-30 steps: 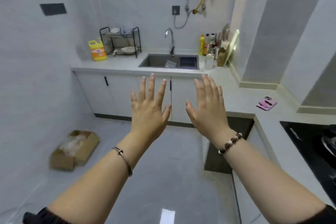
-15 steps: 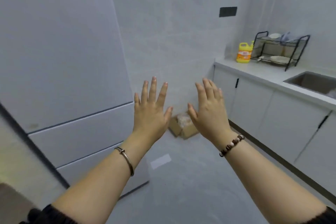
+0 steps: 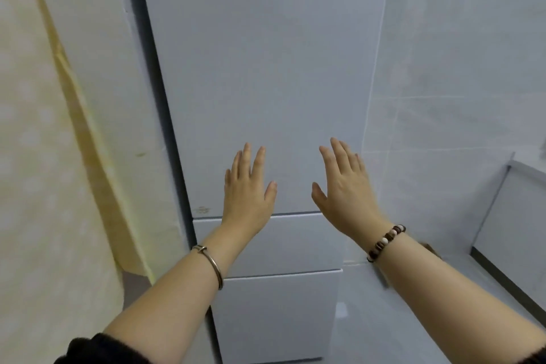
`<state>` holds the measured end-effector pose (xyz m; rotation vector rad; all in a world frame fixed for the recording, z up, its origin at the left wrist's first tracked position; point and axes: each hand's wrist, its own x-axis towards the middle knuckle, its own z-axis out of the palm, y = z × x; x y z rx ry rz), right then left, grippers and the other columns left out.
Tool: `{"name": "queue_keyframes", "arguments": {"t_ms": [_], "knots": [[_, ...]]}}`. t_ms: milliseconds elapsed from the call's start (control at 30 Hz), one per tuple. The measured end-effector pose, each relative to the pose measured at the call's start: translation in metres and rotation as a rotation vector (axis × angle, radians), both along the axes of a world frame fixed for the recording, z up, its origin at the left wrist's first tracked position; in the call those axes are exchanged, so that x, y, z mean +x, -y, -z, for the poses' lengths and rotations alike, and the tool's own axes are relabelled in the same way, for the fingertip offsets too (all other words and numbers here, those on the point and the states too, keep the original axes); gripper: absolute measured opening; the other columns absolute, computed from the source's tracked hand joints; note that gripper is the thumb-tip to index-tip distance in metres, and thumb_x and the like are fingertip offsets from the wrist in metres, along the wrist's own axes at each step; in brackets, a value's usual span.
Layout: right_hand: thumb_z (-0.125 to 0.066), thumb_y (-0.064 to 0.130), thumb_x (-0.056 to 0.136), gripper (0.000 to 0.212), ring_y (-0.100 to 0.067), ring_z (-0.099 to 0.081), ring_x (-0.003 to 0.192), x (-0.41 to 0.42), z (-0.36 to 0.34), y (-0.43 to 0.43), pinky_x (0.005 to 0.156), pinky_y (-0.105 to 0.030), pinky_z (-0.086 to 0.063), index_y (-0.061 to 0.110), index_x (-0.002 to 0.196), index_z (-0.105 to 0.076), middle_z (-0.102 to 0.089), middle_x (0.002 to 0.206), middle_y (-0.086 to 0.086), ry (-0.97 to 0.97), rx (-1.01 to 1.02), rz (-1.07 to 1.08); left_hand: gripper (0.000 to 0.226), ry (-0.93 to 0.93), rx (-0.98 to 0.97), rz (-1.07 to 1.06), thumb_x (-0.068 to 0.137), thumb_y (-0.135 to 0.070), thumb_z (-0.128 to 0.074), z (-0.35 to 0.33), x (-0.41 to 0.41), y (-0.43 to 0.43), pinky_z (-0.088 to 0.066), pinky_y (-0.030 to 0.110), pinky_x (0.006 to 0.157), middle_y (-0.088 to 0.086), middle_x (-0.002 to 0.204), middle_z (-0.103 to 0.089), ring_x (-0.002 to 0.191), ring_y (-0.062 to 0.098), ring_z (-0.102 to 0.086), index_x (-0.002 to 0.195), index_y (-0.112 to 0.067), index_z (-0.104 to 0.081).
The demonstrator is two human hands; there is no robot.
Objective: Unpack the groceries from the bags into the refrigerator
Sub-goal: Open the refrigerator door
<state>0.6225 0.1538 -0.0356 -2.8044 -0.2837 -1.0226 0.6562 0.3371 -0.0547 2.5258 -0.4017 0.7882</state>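
Note:
A tall white refrigerator (image 3: 266, 68) fills the middle of the head view, with its large upper door and two lower drawer fronts all closed. My left hand (image 3: 246, 189) is held up in front of the lower edge of the upper door, fingers spread and empty. My right hand (image 3: 344, 189) is raised beside it near the door's right edge, also spread and empty. No grocery bags are in view.
A pale yellow patterned curtain (image 3: 44, 156) hangs at the left of the refrigerator. A grey tiled wall (image 3: 458, 83) stands to its right. A white cabinet (image 3: 514, 216) with a dark plinth sits at the far right, above grey floor (image 3: 399, 319).
The view has swung left from the sink counter to face the refrigerator straight on. Both hands stay raised, spread and empty throughout.

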Motion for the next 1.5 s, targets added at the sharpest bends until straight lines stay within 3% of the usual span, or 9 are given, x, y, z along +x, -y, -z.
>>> {"name": "queue_keyframes", "arguments": {"t_ms": [167,267,467,567,700,867,1167,1333,1500], "knots": [[-0.059,0.027,0.089,0.068,-0.033,-0.015,0.143,0.076,-0.008,-0.04,0.116,-0.046,-0.013,0.007,0.145,-0.027,-0.019,0.155,-0.016,0.009,-0.077,-0.034,0.071,-0.143,-0.368,-0.056,0.095,-0.021,-0.05,0.011,0.083,-0.059,-0.007,0.035,0.119,0.009,0.159,-0.003,0.146,0.022,-0.002,0.151,-0.014,-0.007],[-0.057,0.03,0.091,0.072,-0.03,-0.003,0.145,0.117,-0.013,-0.057,0.116,-0.044,-0.004,0.009,0.148,-0.018,-0.007,0.157,-0.014,-0.012,-0.124,-0.056,0.079,-0.108,-0.533,-0.171,0.09,-0.016,-0.059,0.013,0.119,-0.086,-0.008,0.032,0.117,0.014,0.158,-0.007,0.145,0.026,-0.007,0.15,-0.007,-0.007],[-0.065,0.031,0.086,0.086,-0.033,0.002,0.145,0.192,-0.021,-0.091,0.115,-0.046,-0.001,0.012,0.15,-0.012,0.002,0.158,-0.015,-0.019,-0.276,-0.082,0.102,-0.128,-0.72,-0.244,0.082,-0.03,-0.072,0.002,0.178,-0.113,-0.006,0.028,0.116,0.015,0.158,-0.005,0.146,0.024,-0.006,0.149,0.0,-0.001],[-0.084,0.033,0.065,0.105,-0.041,-0.009,0.142,0.222,-0.012,-0.1,0.112,-0.055,-0.014,0.014,0.148,-0.023,-0.008,0.156,-0.019,0.014,-0.337,-0.074,0.113,-0.092,-0.773,-0.295,0.073,-0.035,-0.079,0.003,0.192,-0.11,-0.014,0.033,0.117,0.014,0.157,-0.009,0.145,0.025,-0.01,0.15,-0.004,-0.001],[-0.091,0.043,0.043,0.126,-0.039,-0.008,0.14,0.245,0.007,-0.1,0.108,-0.059,-0.015,0.019,0.146,-0.022,-0.01,0.154,-0.015,0.125,-0.323,-0.079,0.098,-0.029,-0.891,-0.29,0.07,-0.028,-0.082,0.004,0.209,-0.125,-0.033,0.036,0.109,0.012,0.143,-0.037,0.132,0.026,-0.038,0.145,-0.006,-0.024],[-0.089,0.048,0.046,0.125,-0.036,-0.005,0.141,0.251,0.014,-0.097,0.109,-0.056,-0.008,0.022,0.147,-0.019,-0.008,0.154,-0.011,0.197,-0.308,-0.094,0.069,-0.026,-0.843,-0.324,0.067,-0.033,-0.082,0.009,0.213,-0.136,-0.045,0.039,0.097,0.009,0.123,-0.051,0.113,0.027,-0.052,0.122,-0.009,-0.049],[-0.086,0.049,0.051,0.122,-0.035,-0.004,0.141,0.249,0.021,-0.097,0.11,-0.056,-0.007,0.023,0.148,-0.016,-0.008,0.154,-0.01,0.19,-0.28,-0.076,0.056,-0.105,-0.853,-0.301,0.068,-0.032,-0.081,0.011,0.214,-0.151,-0.05,0.04,0.091,0.005,0.116,-0.057,0.103,0.024,-0.059,0.113,-0.013,-0.052],[-0.086,0.048,0.053,0.121,-0.034,-0.003,0.141,0.245,0.022,-0.099,0.109,-0.056,-0.008,0.023,0.148,-0.015,-0.007,0.154,-0.009,0.181,-0.27,-0.063,0.048,-0.122,-0.838,-0.269,0.073,-0.026,-0.079,0.008,0.207,-0.153,-0.047,0.029,0.084,0.007,0.115,-0.058,0.096,0.019,-0.058,0.111,-0.012,-0.053],[-0.084,0.049,0.056,0.118,-0.033,-0.001,0.142,0.228,0.023,-0.092,0.11,-0.055,-0.007,0.023,0.148,-0.015,-0.005,0.155,-0.009,0.168,-0.261,-0.101,0.048,-0.076,-0.865,-0.29,0.072,-0.028,-0.08,0.018,0.18,-0.153,-0.051,0.035,0.085,0.005,0.113,-0.062,0.098,0.02,-0.061,0.11,-0.015,-0.053]]}}
